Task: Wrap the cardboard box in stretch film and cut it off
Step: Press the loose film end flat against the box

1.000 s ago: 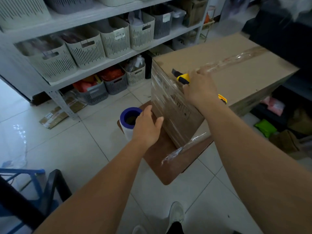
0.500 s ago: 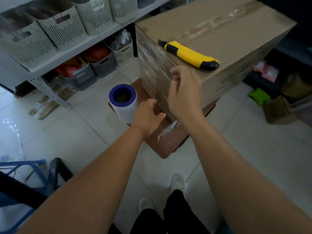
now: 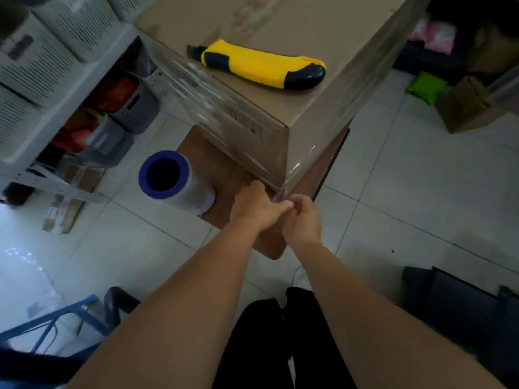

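Both hands drop together now, left hand [image 3: 254,209] and right hand [image 3: 302,220] pinching the film tail [image 3: 292,175] between them.

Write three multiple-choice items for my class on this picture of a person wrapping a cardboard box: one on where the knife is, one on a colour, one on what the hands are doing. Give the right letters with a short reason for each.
1. Where does the utility knife lie?
A. on the floor
B. on top of the cardboard box
C. in a shelf basket

2. What colour is the core of the stretch film roll?
A. blue
B. red
C. green

3. What are the two hands doing?
A. resting idle at the person's sides
B. gripping the knife
C. pinching the loose film tail at the box's lower corner

Key: 1 B, the yellow and black knife rests on the box's top face. 2 A, the ring at the roll's open end is blue. 3 C, the left hand and right hand meet with curled fingers on the bunched film below the corner.
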